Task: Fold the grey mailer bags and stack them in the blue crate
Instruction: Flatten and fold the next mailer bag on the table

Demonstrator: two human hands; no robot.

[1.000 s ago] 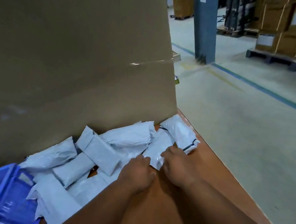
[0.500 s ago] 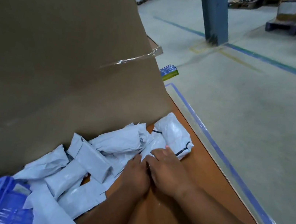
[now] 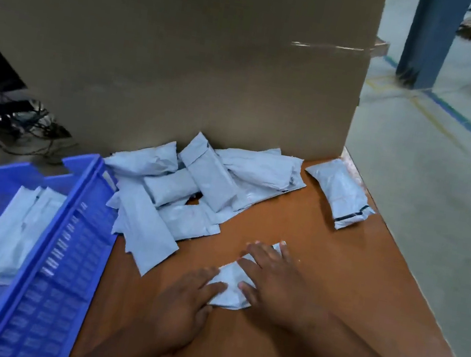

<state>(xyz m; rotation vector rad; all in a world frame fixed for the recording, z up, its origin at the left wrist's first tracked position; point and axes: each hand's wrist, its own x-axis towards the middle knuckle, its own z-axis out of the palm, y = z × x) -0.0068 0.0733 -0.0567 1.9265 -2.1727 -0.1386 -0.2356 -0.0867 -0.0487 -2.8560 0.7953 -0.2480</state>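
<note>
Bare orange table (image 3: 324,254) right of the mailer pile (image 3: 196,184), cardboard box (image 3: 187,47) walling behind it, blue crate (image 3: 63,243) blocking its left

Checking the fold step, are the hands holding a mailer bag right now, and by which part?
Not gripped: both hands press one grey mailer bag flat on the table, left hand on its near-left end, right hand across its right side.

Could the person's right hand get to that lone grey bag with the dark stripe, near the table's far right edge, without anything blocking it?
Probably yes. The right hand presses a mailer bag flat, and only bare table lies between it and the striped bag, which sits apart from the pile.
</note>
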